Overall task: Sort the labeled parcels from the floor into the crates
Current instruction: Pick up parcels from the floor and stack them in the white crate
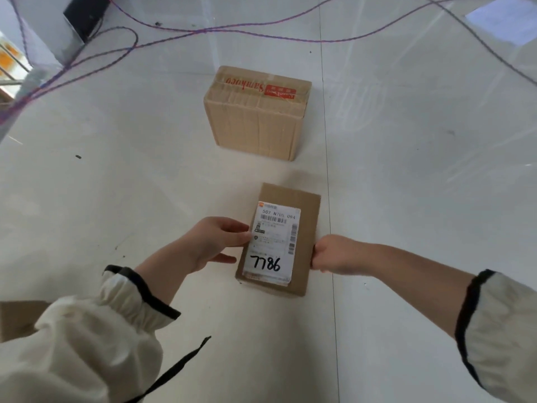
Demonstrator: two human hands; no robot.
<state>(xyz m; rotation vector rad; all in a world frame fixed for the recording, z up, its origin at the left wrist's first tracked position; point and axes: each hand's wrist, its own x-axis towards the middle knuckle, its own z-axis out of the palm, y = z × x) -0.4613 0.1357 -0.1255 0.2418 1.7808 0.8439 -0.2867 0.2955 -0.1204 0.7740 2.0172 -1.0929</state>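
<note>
Cardboard parcel point(308, 225) marked 7786 was gripped close to the floor point(116, 184), fingers of left hand point(216, 242) and right hand point(331, 254) curled round its side edges. Pickup judged in hand; lifting to an unseen crate required next.

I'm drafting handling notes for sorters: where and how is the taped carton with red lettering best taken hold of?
Likely by its left and right faces, a hand from each side, fingers hooked under the bottom edges. The taped carton sits flat on the floor, apart from the labeled parcel, both sides free, and is the bulkier box.
</note>
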